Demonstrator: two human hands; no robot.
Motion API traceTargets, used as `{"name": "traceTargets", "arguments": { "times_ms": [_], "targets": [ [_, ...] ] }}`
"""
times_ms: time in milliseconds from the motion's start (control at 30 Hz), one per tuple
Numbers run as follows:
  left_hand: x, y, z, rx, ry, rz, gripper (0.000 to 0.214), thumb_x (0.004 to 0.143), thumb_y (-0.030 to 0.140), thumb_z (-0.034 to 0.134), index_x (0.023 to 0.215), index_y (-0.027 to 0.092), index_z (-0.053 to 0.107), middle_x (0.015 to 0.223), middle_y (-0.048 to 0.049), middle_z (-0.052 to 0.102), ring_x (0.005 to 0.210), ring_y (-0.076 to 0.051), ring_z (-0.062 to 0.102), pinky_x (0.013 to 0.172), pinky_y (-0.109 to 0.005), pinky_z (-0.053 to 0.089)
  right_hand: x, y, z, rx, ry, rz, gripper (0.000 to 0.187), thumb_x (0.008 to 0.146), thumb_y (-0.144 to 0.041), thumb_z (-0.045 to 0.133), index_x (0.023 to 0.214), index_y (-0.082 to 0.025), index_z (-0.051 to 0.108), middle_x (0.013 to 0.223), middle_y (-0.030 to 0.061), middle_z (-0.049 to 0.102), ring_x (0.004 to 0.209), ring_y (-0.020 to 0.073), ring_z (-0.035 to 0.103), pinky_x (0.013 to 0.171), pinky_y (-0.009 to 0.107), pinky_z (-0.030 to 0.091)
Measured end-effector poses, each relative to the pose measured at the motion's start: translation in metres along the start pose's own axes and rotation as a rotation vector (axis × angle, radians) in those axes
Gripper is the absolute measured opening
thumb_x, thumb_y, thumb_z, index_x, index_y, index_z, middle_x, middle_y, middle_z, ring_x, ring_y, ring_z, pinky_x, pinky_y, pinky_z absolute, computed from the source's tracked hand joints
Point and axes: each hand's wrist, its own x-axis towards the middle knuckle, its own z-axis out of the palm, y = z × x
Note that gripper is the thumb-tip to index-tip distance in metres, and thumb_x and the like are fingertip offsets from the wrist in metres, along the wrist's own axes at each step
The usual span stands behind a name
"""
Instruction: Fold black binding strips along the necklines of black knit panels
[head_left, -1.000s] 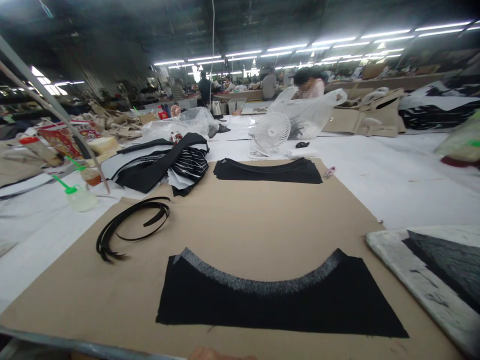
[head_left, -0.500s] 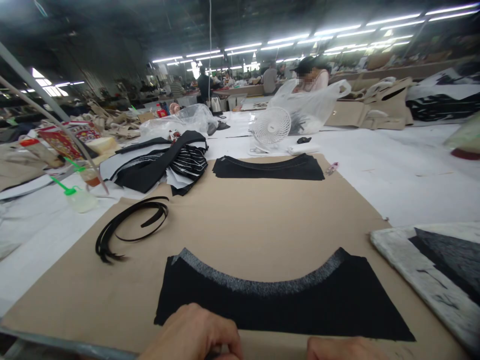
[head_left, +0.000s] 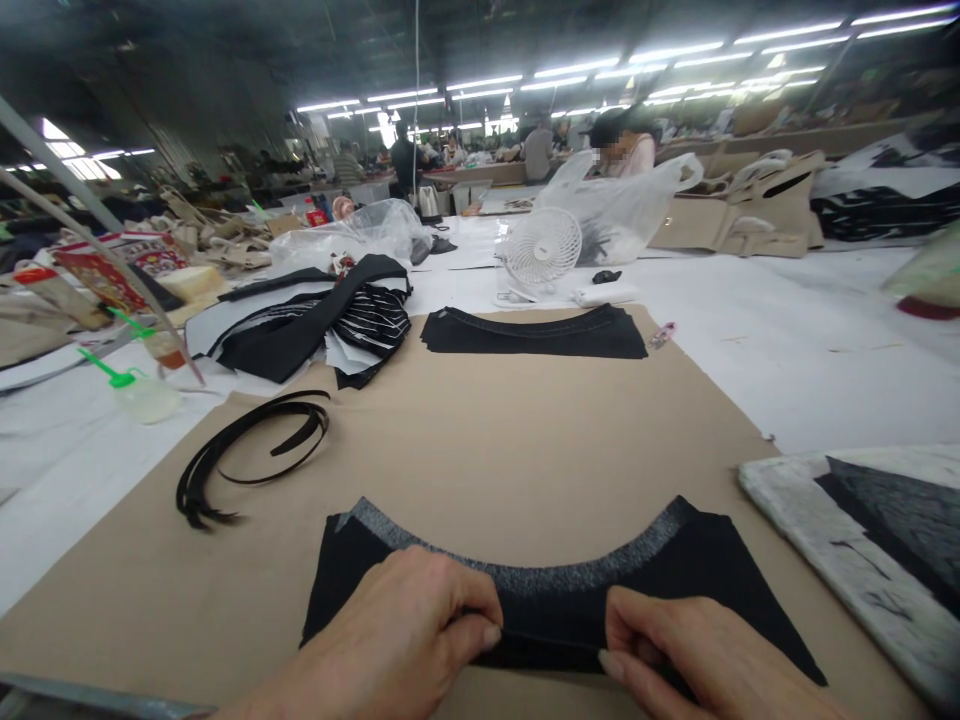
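Observation:
A black fabric panel [head_left: 555,612] with a curved grey-speckled band [head_left: 544,578] along its far edge lies flat in front of me. Over its near part, my left hand [head_left: 435,625] is closed, thumb pressed against the bent forefinger. My right hand [head_left: 675,645] pinches in the same way, a short gap to the right. Between the two pinches runs a thin black strip [head_left: 551,645], low over the panel. Black on black, its outline is hard to make out, and the fingers hide its ends.
Brown board [head_left: 480,440] covers the worktop. Curled black strips [head_left: 202,475] lie left; another black panel [head_left: 532,335] lies at the back. A white fan [head_left: 544,245], plastic bag [head_left: 630,215] and squeeze bottle [head_left: 142,392] stand beyond. A pale slab [head_left: 825,530] is at right.
Both hands have come up from the bottom edge onto the near part of the panel, bringing the strip between them into view. The panel stays nearly where it was.

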Motion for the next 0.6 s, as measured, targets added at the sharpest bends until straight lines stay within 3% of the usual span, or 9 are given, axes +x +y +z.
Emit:
{"name": "traceTargets", "arguments": {
  "times_ms": [267,433,600],
  "targets": [
    [0.012,-0.002,-0.002,0.114,0.039,-0.054,0.024,0.087,0.027,0.040,0.071,0.022,0.057,0.069,0.0014,0.064,0.064,-0.015,0.057,0.057,-0.025,0.030,0.003,-0.010,-0.012,-0.043,0.048,-0.020,0.023,0.091,-0.027,0.037,0.073,-0.022,0.050,0.073,0.0020,0.063,0.068,0.0184,0.059,0.058,0.026,0.034],
    [0.017,0.001,-0.004,0.055,0.024,-0.029,0.022,0.082,0.023,0.044,0.079,0.026,0.066,0.072,0.0024,0.067,0.070,-0.015,0.059,0.062,-0.024,0.032,0.007,-0.001,-0.008,0.037,0.101,-0.017,0.025,0.093,-0.031,0.038,0.076,-0.023,0.054,0.075,0.0015,0.063,0.073,0.0177,0.058,0.062,0.026,0.034],
    [0.021,0.004,-0.005,0.020,0.014,-0.078,0.017,0.077,0.026,0.050,0.069,0.024,0.065,0.059,0.0035,0.055,0.058,-0.012,0.045,0.054,-0.023,0.026,0.011,0.003,-0.005,0.094,0.077,0.018,0.023,0.091,-0.030,0.042,0.074,-0.022,0.054,0.075,0.0004,0.061,0.072,0.0160,0.056,0.061,0.026,0.032]
  ]
}}
